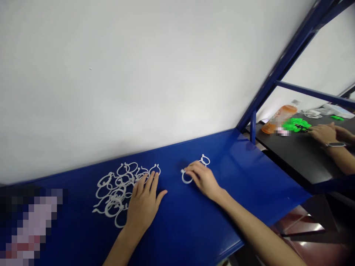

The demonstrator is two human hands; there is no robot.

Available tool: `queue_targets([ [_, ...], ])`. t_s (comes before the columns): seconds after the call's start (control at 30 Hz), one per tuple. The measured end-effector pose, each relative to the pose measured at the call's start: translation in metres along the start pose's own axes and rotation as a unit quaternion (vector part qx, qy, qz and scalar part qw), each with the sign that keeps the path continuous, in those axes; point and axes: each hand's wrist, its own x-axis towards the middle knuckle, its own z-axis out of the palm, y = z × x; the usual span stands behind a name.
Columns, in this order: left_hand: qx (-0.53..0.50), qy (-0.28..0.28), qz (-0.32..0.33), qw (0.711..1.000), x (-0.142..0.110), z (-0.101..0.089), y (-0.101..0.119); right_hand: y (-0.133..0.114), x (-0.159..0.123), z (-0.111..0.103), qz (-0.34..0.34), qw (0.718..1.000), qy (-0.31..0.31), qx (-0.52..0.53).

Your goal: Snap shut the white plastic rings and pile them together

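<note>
A heap of several white plastic rings (118,190) lies on the blue table (249,173). My left hand (144,203) rests flat on the heap's right side, fingers stretched out, fingertips touching a ring near the heap's top right. My right hand (202,179) lies further right, fingers laid over two separate white rings. One ring (186,179) sits under its fingertips. The other ring (205,160) lies just beyond the hand.
A white wall rises behind the table. At the right, past a blue frame post (252,131), another person's hands (325,133) work on a dark table with green pieces (296,124) and an orange bottle (280,116). A blurred patch covers the lower left corner.
</note>
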Motion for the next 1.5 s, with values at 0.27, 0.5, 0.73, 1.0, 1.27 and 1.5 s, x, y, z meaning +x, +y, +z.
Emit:
queue_targets([
  [0.27, -0.142, 0.004, 0.12, 0.983, -0.001, -0.016, 0.028, 0.078, 0.008, -0.035, 0.252, 0.947, 0.155, -0.123],
  [0.5, -0.132, -0.021, 0.017, 0.991, -0.008, -0.009, 0.023, 0.084, 0.007, -0.035, 0.256, 0.948, 0.131, -0.136],
  [0.73, -0.156, -0.049, -0.011, 0.986, -0.006, -0.009, 0.017, 0.055, 0.005, -0.034, 0.172, 0.956, 0.164, -0.173],
  [1.0, -0.275, 0.004, -0.034, 0.961, -0.001, -0.018, 0.028, -0.024, -0.013, 0.016, 0.022, 0.99, -0.135, -0.01],
  [1.27, -0.352, 0.036, -0.103, 0.93, 0.003, -0.029, 0.036, -0.037, -0.021, 0.028, 0.048, 0.982, -0.155, 0.093],
  [1.5, -0.479, -0.081, -0.232, 0.843, -0.004, -0.021, 0.027, -0.041, -0.017, 0.025, 0.075, 0.969, -0.162, 0.17],
])
